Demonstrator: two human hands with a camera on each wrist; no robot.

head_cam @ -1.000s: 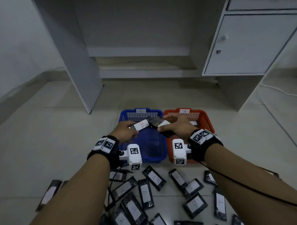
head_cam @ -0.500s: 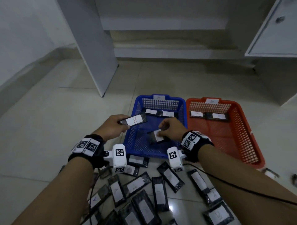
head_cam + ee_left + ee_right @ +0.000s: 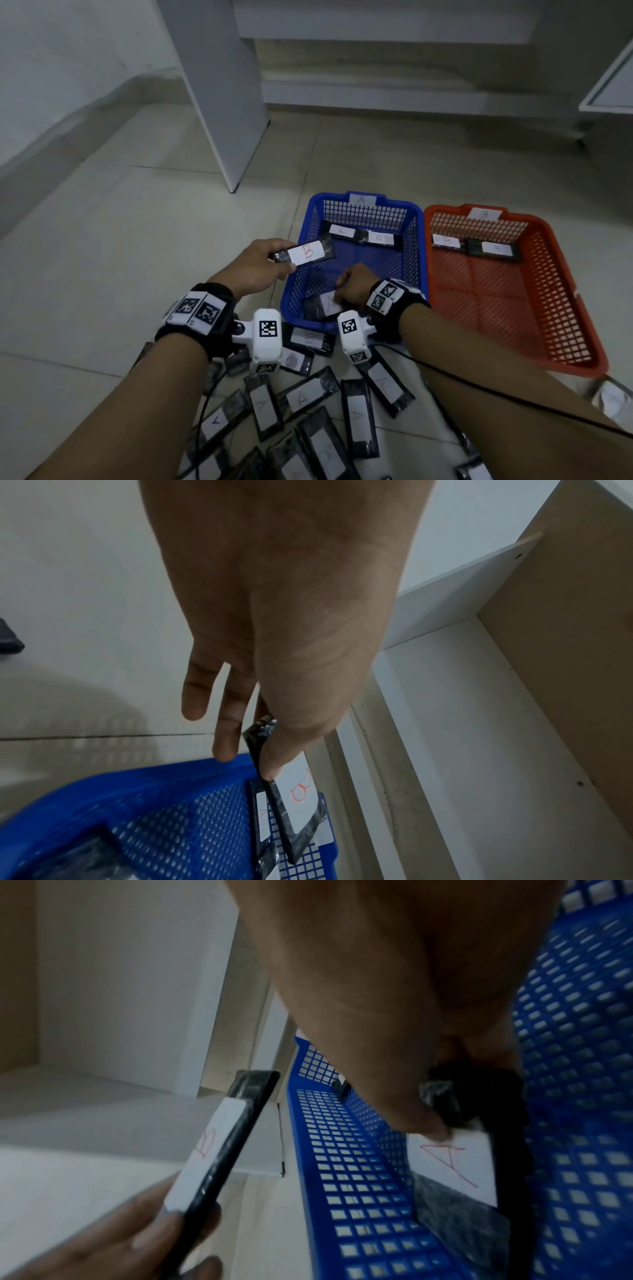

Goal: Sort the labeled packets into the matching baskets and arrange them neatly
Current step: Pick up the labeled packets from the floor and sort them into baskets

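Observation:
My left hand [image 3: 263, 262] pinches a black packet labelled B [image 3: 306, 253] by its end and holds it above the left rim of the blue basket [image 3: 308, 219] marked A. In the left wrist view the thumb [image 3: 274, 761] presses on the B packet [image 3: 301, 796]. My right hand [image 3: 354, 286] is inside the blue basket near its front wall and pinches a packet labelled A [image 3: 323, 305], low over the mesh floor. The right wrist view shows that A packet [image 3: 452, 1167] under my thumb [image 3: 421, 1123]. The orange basket [image 3: 582, 308] marked B stands to the right.
Two A packets [image 3: 363, 236] lie along the blue basket's far wall, and two packets [image 3: 476, 245] along the orange basket's far wall. Several loose packets [image 3: 308, 401] are scattered on the floor tiles before the baskets. A white desk panel [image 3: 222, 102] stands behind left.
My right hand has come down from above the baskets into the front of the blue basket with the A packet. My left hand still holds the B packet by the basket's left rim.

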